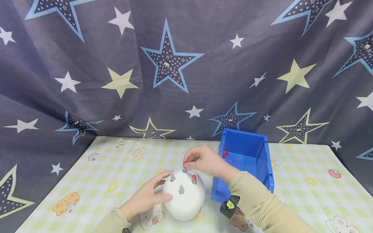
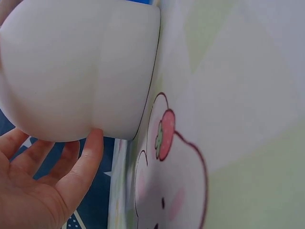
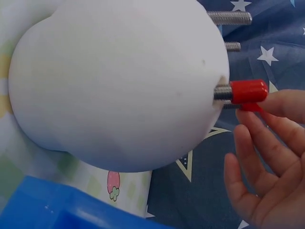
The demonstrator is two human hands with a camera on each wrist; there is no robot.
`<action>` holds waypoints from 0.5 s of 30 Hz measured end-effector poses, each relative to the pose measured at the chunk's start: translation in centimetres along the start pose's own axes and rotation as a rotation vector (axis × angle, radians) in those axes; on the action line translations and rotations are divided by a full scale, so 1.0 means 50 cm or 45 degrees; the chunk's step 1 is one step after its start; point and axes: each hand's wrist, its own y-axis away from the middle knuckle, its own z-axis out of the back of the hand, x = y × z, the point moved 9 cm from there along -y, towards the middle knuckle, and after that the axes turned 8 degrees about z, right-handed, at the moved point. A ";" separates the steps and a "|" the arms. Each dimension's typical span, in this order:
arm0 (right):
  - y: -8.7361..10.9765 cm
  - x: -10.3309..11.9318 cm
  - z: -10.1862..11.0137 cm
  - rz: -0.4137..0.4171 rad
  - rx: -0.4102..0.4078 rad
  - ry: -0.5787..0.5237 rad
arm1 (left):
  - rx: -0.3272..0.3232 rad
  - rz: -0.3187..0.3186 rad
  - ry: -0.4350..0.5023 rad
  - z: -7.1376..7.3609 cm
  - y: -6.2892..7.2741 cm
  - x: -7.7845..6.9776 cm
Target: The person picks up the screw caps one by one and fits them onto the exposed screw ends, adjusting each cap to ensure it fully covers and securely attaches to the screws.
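Nearest, the left hand [image 1: 152, 195] rests its spread fingers and thumb on the side of the white dome [image 1: 186, 206], which stands on the worktop [image 1: 107, 175]; steady, even pressure there should keep the dome from rocking. Toward its top rise two bare metal posts [image 1: 181, 189] and one wearing a red sleeve [image 1: 194, 177]. At the farthest post [image 1: 185, 169], the right hand [image 1: 206, 161] pinches a small red cap [image 1: 184, 163] at the post's tip; how far it is seated cannot be told. Best keep cap and post in line, since a sideways push might tip the dome. Beyond, more red pieces [image 1: 224, 154] lie in the blue bin [image 1: 239, 142], before a starry curtain [image 1: 208, 61].
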 end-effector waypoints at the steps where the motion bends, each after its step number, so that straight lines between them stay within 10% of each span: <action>1: 0.000 -0.001 0.000 0.001 -0.004 0.008 | 0.003 -0.004 0.005 0.000 0.000 -0.001; 15: 0.001 0.002 -0.001 -0.019 -0.029 0.054 | 0.008 -0.035 0.016 0.000 0.004 -0.008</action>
